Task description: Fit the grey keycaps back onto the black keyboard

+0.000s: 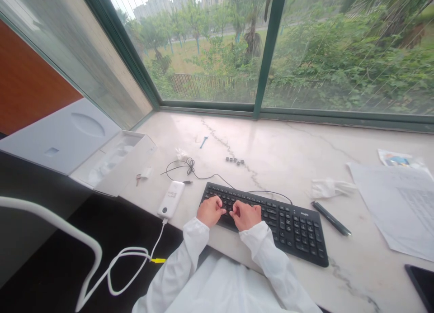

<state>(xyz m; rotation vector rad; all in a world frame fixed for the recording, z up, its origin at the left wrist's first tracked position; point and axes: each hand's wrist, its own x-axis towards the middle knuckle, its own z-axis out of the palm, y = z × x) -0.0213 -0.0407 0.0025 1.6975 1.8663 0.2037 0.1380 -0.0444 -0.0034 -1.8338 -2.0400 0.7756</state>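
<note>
A black keyboard (294,229) lies at a slant along the front edge of the marble counter. Over its left part is my left hand (210,211), fingers curled and thumb pressed towards the index finger. Close beside it, my right hand (246,215) rests over the middle keys, likewise curled in a pinch. Whatever the fingertips hold, if anything, is too small or hidden to make out. Behind the keyboard several small dark keycaps (233,160) sit in a cluster. Farther back is a small blue tool (204,142).
Left of the keyboard are a white power bank (171,199) with a white cable, a coiled black cable (190,166) and an open white box (118,161). To the right lie a black pen (331,218), crumpled white plastic (332,187), paper sheets (396,204) and a dark device (422,283).
</note>
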